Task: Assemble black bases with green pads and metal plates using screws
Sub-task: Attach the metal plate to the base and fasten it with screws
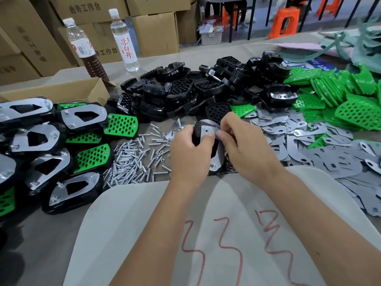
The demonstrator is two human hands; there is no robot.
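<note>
The left hand [188,151] has its grip curled round a black base [198,134], held above the counter's [41,240] near edge so the metal plate [208,132] faces up; the right hand [240,145] pinches that plate, likely seating it; screws [132,159] lie just left within reach; finished pieces [82,118] are stacked at the left edge.

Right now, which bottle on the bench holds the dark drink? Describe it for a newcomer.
Start at the open cardboard box at the bench's far left. Two bottles stand behind it; the dark-drink bottle is the left one, brown below its label, while the clear bottle beside it holds colourless liquid.
</note>
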